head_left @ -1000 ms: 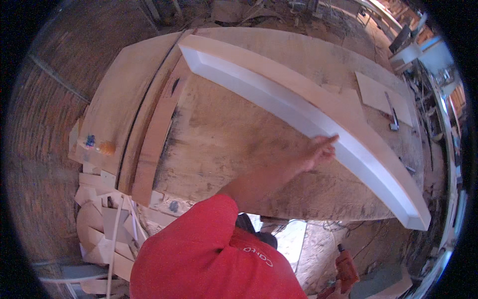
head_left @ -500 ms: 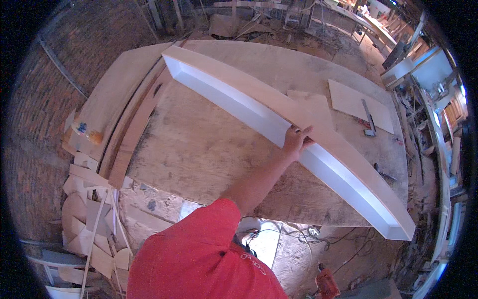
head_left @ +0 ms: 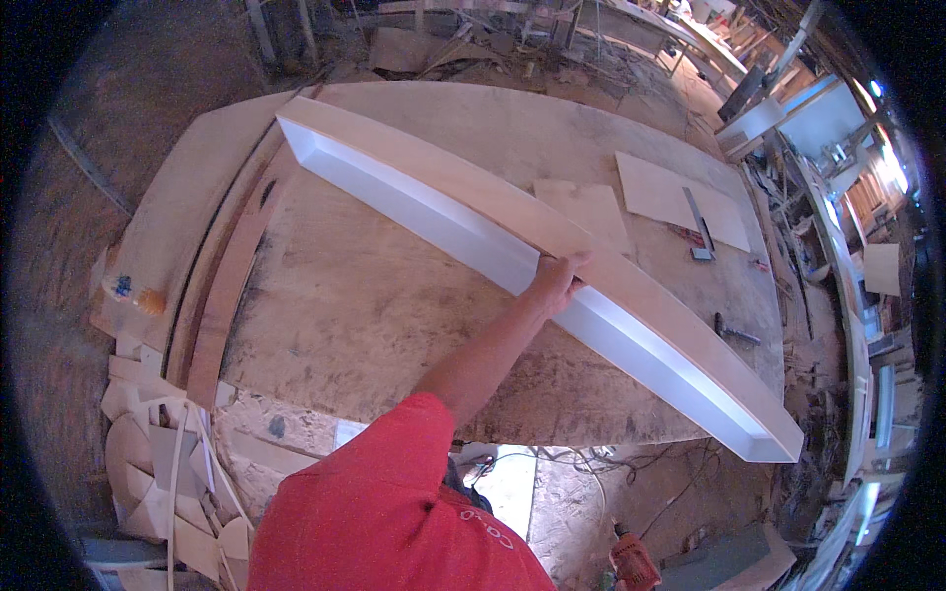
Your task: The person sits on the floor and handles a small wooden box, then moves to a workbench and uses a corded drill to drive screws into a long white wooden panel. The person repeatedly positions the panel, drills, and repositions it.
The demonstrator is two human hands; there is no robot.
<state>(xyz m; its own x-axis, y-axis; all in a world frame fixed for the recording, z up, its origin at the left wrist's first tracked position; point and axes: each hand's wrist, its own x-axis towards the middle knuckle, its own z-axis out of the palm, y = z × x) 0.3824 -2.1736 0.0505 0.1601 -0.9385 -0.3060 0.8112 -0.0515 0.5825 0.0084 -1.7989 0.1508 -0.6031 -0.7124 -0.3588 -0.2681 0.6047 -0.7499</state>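
A long narrow wooden box [head_left: 434, 163], bare wood on its outer side and white inside, lies slantwise across the worktable [head_left: 365, 325]. My left hand [head_left: 557, 281] is closed over the wooden edge near the box's middle, fingers hooked over it and partly hidden. The left arm, in a red sleeve, reaches in from the lower edge. The box's near right end hangs past the table's front edge. My right hand does not show.
A try square [head_left: 700, 227] rests by a thin pale board [head_left: 641, 187] at the right. Close by lies a dark hand tool [head_left: 736, 331]. Long planks [head_left: 225, 315] line the table's left side. An orange power drill [head_left: 634, 561] and cables are below the front edge; offcuts [head_left: 138, 453] pile at lower left.
The whole view has shifted, so the table and box appear farther left. My left hand keeps its grip at about the same place on the box.
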